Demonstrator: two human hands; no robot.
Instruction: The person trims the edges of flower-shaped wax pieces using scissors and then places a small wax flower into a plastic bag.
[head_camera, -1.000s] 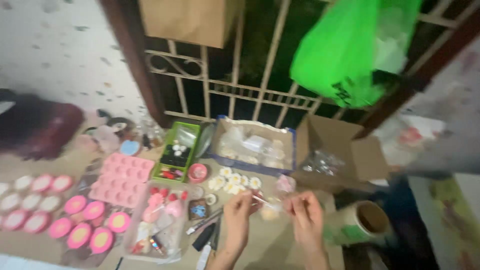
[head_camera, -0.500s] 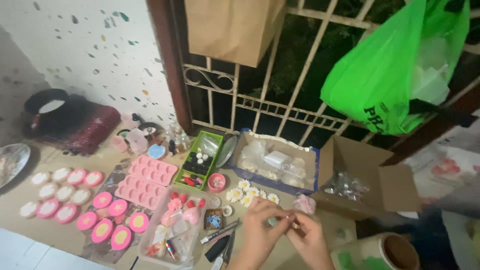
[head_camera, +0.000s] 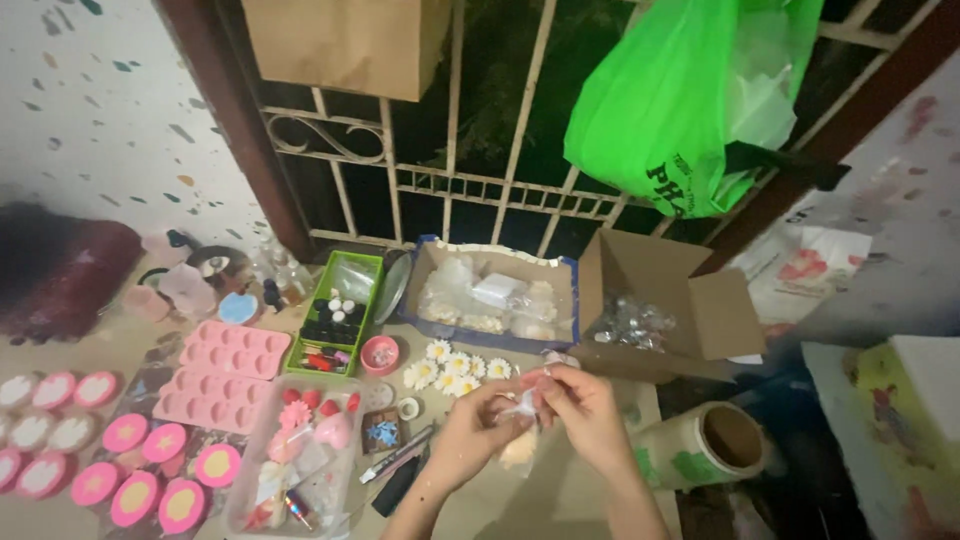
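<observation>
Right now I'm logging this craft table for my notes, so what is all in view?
silicone moulds: two, pink, left of centre
round pieces: many, pink rims, table's left
green tray: one, holding small bottles
clear tub: one, red and pink bits inside
daisy flowers: several, white, centre
blue-edged box: one, holding clear packets
cardboard box: one, brown, open, right
plastic bag: one, green, hung on grille
paper bag: one, brown, hung on grille
tape roll: one, right
left hand: pinching a small clear packet
right hand: pinching the same packet

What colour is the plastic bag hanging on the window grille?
Bright green plastic bag, clearest in the head view.
</observation>
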